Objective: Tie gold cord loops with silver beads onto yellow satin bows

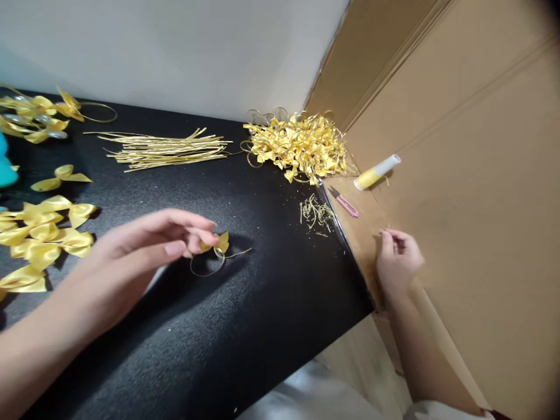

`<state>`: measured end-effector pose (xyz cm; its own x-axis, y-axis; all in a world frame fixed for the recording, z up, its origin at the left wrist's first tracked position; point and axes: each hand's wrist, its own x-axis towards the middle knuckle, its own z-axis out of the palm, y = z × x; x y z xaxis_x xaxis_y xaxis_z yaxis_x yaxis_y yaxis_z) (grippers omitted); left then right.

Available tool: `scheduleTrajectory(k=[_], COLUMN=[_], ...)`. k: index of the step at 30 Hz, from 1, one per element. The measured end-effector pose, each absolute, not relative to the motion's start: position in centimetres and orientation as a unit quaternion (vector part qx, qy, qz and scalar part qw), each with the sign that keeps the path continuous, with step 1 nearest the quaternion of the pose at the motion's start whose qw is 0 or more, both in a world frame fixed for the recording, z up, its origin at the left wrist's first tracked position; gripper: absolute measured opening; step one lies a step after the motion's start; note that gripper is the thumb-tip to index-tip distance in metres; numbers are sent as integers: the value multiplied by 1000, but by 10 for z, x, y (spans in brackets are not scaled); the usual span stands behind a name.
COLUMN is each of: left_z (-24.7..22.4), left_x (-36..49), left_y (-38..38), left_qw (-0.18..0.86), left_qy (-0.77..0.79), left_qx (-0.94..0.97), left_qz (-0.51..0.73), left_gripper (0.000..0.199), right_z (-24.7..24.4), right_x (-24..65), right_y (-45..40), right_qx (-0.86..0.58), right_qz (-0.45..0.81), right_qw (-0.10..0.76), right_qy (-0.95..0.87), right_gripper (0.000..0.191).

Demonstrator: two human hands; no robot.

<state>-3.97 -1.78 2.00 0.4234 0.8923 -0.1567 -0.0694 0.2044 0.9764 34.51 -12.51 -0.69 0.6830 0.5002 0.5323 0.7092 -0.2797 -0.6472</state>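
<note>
My left hand [153, 248] reaches over the black table with its fingers stretched out and the thumb apart from them. Just beyond its fingertips is a small yellow ribbon bow [223, 242] with a thin gold wire loop [207, 274] and a loose wire end. The fingers partly hide this bow, and I cannot tell if they touch it. Off to the right, past the table edge, my right hand [399, 262] is closed in a pinch, thumb against the fingers. Whatever it holds is too small to make out. Pink thread snips [345, 202] lie beyond it.
Gold wire ties [168, 150] lie in a bundle at the back. A heap of finished-looking yellow bows [300, 146] fills the far corner, with wire clippings [315, 213] nearer. Loose ribbon bows [44, 230] lie left. A yellow-and-white tube [377, 172] rests by the cardboard [481, 175].
</note>
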Motion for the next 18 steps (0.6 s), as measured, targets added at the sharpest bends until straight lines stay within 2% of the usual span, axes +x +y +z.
scheduleTrajectory(k=[2, 5, 14, 18], left_z=[14, 11, 8, 0], left_x=[-44, -45, -42, -44], left_y=[-10, -8, -8, -6], left_qw=[585, 524, 445, 342], left_qy=[441, 452, 436, 430], left_qx=[553, 608, 689, 751], left_qz=[396, 389, 371, 367], left_gripper=[15, 5, 8, 8], right_z=[-16, -25, -20, -21], right_x=[362, 370, 370, 369], right_y=[-127, -127, -125, -126], right_qx=[-800, -802, -821, -827], right_qz=[-110, -87, -46, -22], right_qw=[442, 436, 418, 421], right_qy=[-389, -399, -386, -373], right_gripper=[24, 25, 24, 22])
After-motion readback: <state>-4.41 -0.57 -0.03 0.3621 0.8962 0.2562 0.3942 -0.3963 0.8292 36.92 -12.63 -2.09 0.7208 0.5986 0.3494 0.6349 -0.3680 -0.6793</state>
